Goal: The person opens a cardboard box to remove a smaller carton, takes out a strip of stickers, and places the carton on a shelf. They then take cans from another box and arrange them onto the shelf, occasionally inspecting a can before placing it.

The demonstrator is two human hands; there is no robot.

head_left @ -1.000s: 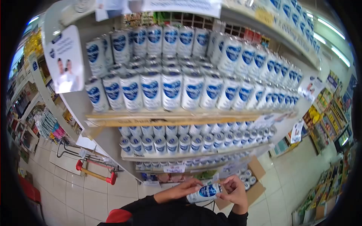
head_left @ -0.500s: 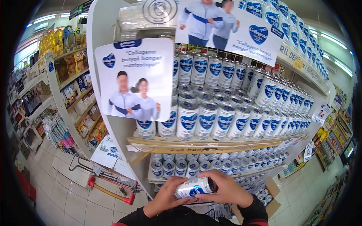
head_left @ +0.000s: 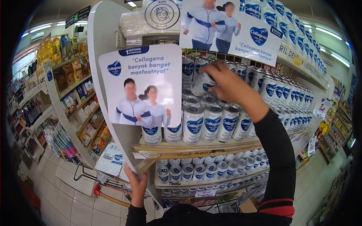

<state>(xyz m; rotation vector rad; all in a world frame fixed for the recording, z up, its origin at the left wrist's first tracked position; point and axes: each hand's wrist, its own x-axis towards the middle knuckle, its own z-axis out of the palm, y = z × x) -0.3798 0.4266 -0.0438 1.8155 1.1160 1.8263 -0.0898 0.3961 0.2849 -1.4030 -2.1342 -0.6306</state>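
Observation:
My right hand (head_left: 222, 81) is closed round a white and blue drink can (head_left: 203, 85), tilted above the middle shelf. Beneath and behind it stand rows of matching cans (head_left: 194, 122), upright and packed close together. Some cans at the back are partly hidden by my hand and forearm. Lower down on the left, my left hand (head_left: 136, 184) grips the front edge of the shelf unit's white side panel (head_left: 124, 139), just below the end of the yellow shelf strip (head_left: 188, 152).
A promotional card (head_left: 145, 90) hangs before the left cans, and a wider banner (head_left: 230, 30) crosses the upper shelf. More cans (head_left: 200, 171) fill the lower shelf. At lower left are a cart with a yellow and red handle (head_left: 113, 197) and a white carton (head_left: 110, 156).
Both hands were on the can low in front of the shelf. My right hand has lifted it to the middle shelf; my left has let go and moved left to the panel edge.

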